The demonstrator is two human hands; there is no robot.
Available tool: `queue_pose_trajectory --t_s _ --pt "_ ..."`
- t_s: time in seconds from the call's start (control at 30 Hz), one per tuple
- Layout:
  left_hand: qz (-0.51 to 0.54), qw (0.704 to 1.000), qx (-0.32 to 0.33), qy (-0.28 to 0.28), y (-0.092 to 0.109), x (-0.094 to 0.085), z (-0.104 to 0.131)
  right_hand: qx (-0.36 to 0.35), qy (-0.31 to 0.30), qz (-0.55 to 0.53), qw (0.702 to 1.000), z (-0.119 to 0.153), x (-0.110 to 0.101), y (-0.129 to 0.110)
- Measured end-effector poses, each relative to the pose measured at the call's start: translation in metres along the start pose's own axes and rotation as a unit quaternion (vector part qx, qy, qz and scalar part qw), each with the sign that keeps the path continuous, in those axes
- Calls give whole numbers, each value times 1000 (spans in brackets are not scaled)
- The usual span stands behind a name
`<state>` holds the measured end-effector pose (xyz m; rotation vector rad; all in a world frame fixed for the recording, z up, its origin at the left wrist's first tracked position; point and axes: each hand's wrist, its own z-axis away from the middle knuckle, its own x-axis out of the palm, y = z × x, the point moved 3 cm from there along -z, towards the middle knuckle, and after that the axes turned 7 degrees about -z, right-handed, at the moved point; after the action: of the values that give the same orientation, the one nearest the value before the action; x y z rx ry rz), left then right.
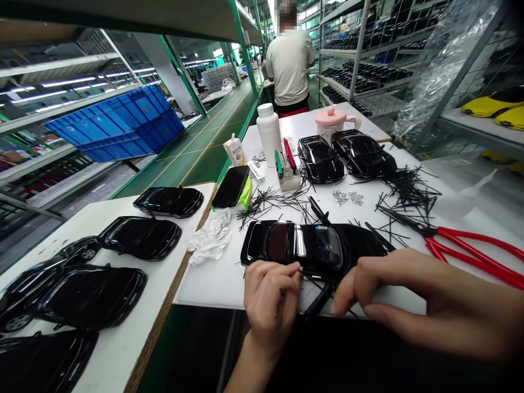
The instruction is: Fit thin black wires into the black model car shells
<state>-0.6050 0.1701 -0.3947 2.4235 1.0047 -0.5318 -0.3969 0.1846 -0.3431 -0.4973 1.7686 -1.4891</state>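
A glossy black model car [295,243] lies sideways across the white worktop in front of me, its doors swung out on both sides. My left hand [272,297] is closed in a pinch at the car's near side, by the door opening. What its fingertips hold, if anything, is too small to make out. The near door [321,299] sticks out between my hands. My right hand [393,295] hovers at the car's front end, its index finger and thumb curved and apart with nothing visible between them. Red-handled scissors [470,248] lie beyond the right hand.
Thin black strips [270,202] are scattered behind the car, near small silvery parts [347,197]. Two more black cars [321,158] stand farther back, by a white bottle [269,134] and tool holder [289,177]. Crumpled tissue [210,237] and a phone [231,186] lie left. Several cars [141,237] fill the left board.
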Motion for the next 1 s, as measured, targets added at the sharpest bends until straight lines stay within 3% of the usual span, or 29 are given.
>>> queue_pose_trajectory --t_s 0.17,0.33,0.5,0.63,0.73,0.87,1.0 --pt "46 999 9 -18 0 -1 9 10 28 -24 999 7 -4 8" --pt "131 987 -89 -27 0 0 6 53 69 -1 996 3 -8 19" --pt "225 959 -169 -29 7 -7 -11 55 83 -47 994 -8 -11 12" --pt "306 925 -216 -68 14 -5 -19 64 73 -101 990 -16 -10 10" --pt "313 915 -235 -96 16 -2 -19 69 51 -144 986 -22 -8 13" --pt "329 905 -251 -103 21 -1 -21 87 26 -243 966 -26 -6 19" --pt "383 871 -289 -107 24 0 -23 97 11 -296 950 -26 -5 22"
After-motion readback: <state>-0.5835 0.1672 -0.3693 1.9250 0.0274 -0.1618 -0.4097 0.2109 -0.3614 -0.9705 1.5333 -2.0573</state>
